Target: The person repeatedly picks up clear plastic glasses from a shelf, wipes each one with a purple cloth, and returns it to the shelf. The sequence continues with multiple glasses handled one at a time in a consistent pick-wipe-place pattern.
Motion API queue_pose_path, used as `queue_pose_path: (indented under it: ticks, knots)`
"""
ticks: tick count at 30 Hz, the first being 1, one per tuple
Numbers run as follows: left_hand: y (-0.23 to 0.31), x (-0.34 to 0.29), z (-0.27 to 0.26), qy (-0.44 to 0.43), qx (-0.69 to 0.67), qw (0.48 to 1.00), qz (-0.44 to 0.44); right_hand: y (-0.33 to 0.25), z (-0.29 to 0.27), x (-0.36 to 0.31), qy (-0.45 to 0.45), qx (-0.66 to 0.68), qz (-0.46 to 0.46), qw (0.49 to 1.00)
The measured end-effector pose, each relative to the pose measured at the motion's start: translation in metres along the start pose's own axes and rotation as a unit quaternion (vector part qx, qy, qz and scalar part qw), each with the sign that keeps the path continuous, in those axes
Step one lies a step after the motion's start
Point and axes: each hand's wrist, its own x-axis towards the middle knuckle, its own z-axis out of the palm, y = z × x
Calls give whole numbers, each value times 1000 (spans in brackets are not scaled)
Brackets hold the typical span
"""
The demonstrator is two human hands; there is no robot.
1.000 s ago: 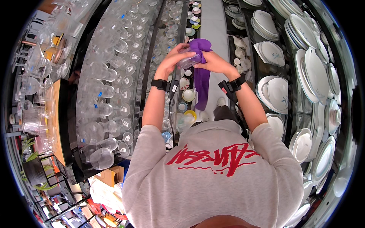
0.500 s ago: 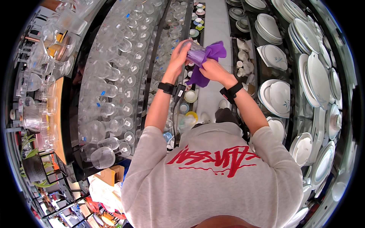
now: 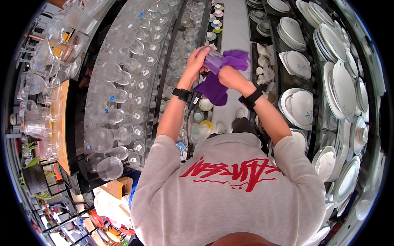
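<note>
A clear drinking glass [image 3: 213, 61] lies tilted on its side in front of me, its base end toward the left. My left hand [image 3: 194, 65] is closed around that end. Against the mouth of the glass, my right hand [image 3: 234, 78] grips a purple cloth [image 3: 212, 89]. Part of the cloth shows purple through the glass wall; whether the right fingertips reach inside cannot be made out. One flap of cloth sticks out to the right above the right hand, and a larger flap hangs below between both hands. Each wrist wears a black band.
Rows of stemmed glasses [image 3: 117, 96] crowd the shelf on my left. Stacked white plates [image 3: 301, 107] fill the racks on my right. Small cups and saucers [image 3: 206, 104] line the lower shelf beside the narrow aisle floor [image 3: 236, 24]. A cardboard box [image 3: 117, 187] stands at lower left.
The purple cloth has shifted, its lower flap now spread wider and hanging further down and left. Both hands have moved slightly downward, still holding the glass and cloth.
</note>
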Motion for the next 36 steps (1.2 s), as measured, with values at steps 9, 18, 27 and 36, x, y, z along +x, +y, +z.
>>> queue_pose_path:
  ticks: [9, 18, 27, 36]
  knots:
    - [0, -3, 12, 53, 76, 995, -24, 12, 39, -4, 125, 296, 48, 946]
    - [-6, -4, 17, 40, 88, 994, 45, 24, 20, -3, 94, 308, -52, 945]
    - [6, -7, 30, 3, 199, 980, -19, 34, 38, -24, 74, -279, -86, 954]
    - [13, 2, -3, -103, 219, 969, -36, 7, 1, -18, 173, 551, 58, 814]
